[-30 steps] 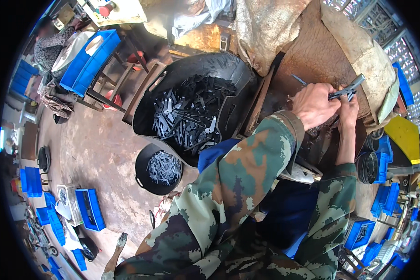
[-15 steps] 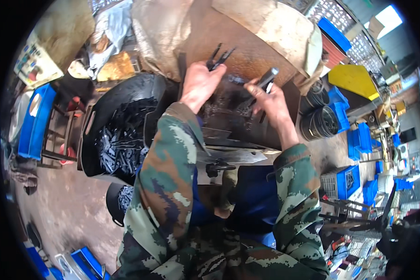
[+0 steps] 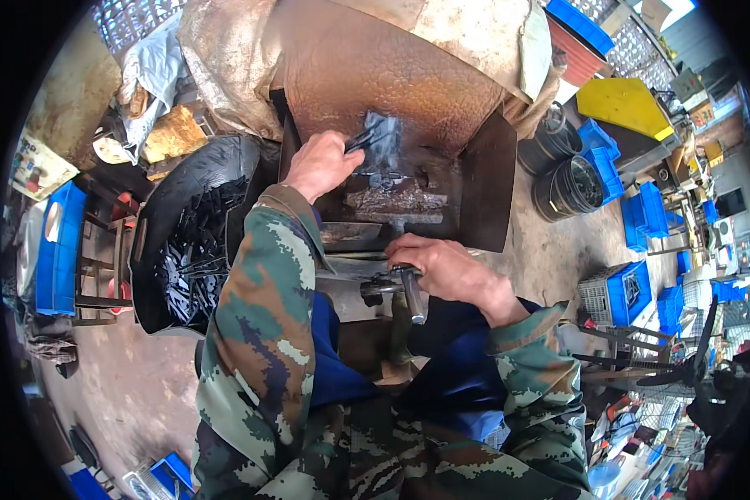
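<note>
My left hand (image 3: 321, 165) is closed around dark strip-like pieces (image 3: 358, 140), their far ends partly blurred. It hovers over the left side of a metal-walled box (image 3: 485, 179) whose back is a brown sheet. Just past the fingers is a pale grey-blue blurred streak (image 3: 383, 137) that I cannot make out. In the box lies a wet, dark, rough block (image 3: 396, 200). At the box's front edge my right hand (image 3: 446, 268) is curled over a shiny cylindrical metal handle (image 3: 413, 302), which points down towards me. A dark knobbed fitting (image 3: 378, 288) sits just left of it.
A black tub (image 3: 146, 250) of dark metal strips stands left of the box. Black buckets (image 3: 558, 196) and blue bins (image 3: 642, 221) stand to the right. Pale cloth sheets (image 3: 225, 50) hang behind. A wooden stand with a blue tray (image 3: 58, 250) is far left.
My right hand has come down and towards me from above the box to its front edge. The left hand has shifted slightly left and lower. The view has shifted, showing more of the box's inside.
</note>
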Action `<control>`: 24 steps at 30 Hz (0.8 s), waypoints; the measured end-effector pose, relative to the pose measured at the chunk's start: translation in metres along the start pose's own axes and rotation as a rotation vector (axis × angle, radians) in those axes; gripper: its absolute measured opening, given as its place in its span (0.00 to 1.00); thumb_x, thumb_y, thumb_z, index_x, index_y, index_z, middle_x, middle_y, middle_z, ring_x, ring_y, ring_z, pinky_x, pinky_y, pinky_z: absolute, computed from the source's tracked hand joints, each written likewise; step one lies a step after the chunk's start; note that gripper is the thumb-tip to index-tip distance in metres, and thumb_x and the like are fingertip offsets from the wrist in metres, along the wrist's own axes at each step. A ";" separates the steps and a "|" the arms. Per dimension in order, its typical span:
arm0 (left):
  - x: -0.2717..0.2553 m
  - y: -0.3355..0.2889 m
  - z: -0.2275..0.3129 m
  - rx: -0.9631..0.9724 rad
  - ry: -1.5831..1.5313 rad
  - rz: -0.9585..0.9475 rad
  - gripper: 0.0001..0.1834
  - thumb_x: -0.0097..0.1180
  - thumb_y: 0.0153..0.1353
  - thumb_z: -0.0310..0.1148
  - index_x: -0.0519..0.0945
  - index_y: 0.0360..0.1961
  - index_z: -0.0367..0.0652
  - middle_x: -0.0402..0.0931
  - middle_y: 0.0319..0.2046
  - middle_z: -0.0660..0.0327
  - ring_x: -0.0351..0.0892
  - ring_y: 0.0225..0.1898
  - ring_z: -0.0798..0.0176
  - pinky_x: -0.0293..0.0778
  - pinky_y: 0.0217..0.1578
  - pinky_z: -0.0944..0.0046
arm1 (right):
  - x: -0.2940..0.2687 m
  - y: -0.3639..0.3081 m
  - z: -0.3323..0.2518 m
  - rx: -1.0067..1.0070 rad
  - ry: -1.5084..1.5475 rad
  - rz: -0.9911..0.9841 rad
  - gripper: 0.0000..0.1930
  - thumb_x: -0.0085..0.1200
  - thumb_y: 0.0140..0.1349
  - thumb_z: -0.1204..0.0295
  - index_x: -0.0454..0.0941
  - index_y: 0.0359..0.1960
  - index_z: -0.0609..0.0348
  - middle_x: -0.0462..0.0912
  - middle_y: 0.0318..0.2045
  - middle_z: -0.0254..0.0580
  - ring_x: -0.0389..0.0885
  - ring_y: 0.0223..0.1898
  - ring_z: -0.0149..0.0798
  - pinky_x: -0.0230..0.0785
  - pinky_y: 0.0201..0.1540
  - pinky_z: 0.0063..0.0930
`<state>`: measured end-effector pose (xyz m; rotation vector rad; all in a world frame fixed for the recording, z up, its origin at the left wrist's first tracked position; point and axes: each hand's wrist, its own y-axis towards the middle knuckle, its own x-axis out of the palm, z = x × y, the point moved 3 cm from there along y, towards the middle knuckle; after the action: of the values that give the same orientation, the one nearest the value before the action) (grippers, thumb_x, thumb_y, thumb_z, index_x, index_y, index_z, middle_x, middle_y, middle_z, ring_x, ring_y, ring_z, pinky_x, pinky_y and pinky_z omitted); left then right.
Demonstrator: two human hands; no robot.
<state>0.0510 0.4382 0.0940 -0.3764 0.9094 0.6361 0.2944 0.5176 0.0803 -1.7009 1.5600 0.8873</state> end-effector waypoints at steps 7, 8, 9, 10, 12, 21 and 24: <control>0.016 -0.001 -0.013 -0.017 0.072 -0.188 0.20 0.62 0.58 0.46 0.85 0.42 0.39 0.83 0.40 0.45 0.82 0.48 0.43 0.76 0.49 0.49 | -0.041 0.024 0.001 0.323 0.482 0.058 0.10 0.56 0.59 0.77 0.81 0.42 0.62 0.84 0.35 0.42 0.81 0.35 0.35 0.75 0.38 0.28; 0.018 0.000 -0.017 -0.010 0.036 -0.185 0.19 0.63 0.58 0.44 0.85 0.41 0.39 0.83 0.39 0.45 0.82 0.47 0.43 0.75 0.48 0.49 | -0.045 0.027 0.008 0.431 0.570 0.153 0.08 0.55 0.63 0.76 0.82 0.42 0.61 0.84 0.37 0.38 0.78 0.30 0.29 0.71 0.30 0.23; 0.020 0.003 -0.025 -0.015 0.036 -0.185 0.19 0.63 0.58 0.44 0.85 0.41 0.39 0.83 0.39 0.45 0.82 0.47 0.43 0.75 0.48 0.49 | -0.048 0.030 0.014 0.537 0.657 0.249 0.07 0.55 0.66 0.75 0.82 0.43 0.60 0.85 0.39 0.35 0.75 0.24 0.23 0.67 0.21 0.18; 0.023 0.007 -0.024 0.033 -0.008 -0.184 0.18 0.63 0.58 0.43 0.85 0.40 0.38 0.83 0.37 0.44 0.83 0.44 0.43 0.75 0.45 0.50 | -0.050 0.031 0.019 0.545 0.652 0.255 0.07 0.55 0.66 0.75 0.82 0.43 0.60 0.85 0.39 0.35 0.75 0.24 0.23 0.67 0.21 0.18; 0.028 0.011 -0.021 0.086 -0.054 -0.181 0.17 0.64 0.58 0.41 0.85 0.39 0.37 0.83 0.35 0.43 0.83 0.41 0.42 0.75 0.42 0.51 | -0.055 0.031 0.032 0.569 0.772 0.447 0.07 0.55 0.69 0.72 0.81 0.44 0.61 0.85 0.36 0.38 0.72 0.21 0.23 0.67 0.21 0.19; 0.044 -0.014 -0.014 0.195 0.181 0.026 0.15 0.60 0.59 0.38 0.85 0.45 0.44 0.83 0.36 0.44 0.82 0.42 0.40 0.77 0.45 0.45 | -0.050 0.045 0.037 0.588 0.932 0.571 0.09 0.55 0.69 0.71 0.78 0.45 0.64 0.85 0.35 0.40 0.65 0.18 0.22 0.67 0.19 0.23; 0.044 -0.011 -0.016 0.181 0.171 0.073 0.15 0.60 0.60 0.38 0.84 0.47 0.45 0.83 0.37 0.45 0.82 0.44 0.41 0.77 0.45 0.45 | -0.051 0.045 0.037 0.583 0.930 0.588 0.09 0.54 0.69 0.72 0.78 0.45 0.64 0.85 0.35 0.40 0.64 0.18 0.22 0.67 0.20 0.24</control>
<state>0.0686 0.4363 0.0497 -0.2379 1.1394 0.5893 0.2444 0.5736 0.1014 -1.2532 2.6706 -0.2372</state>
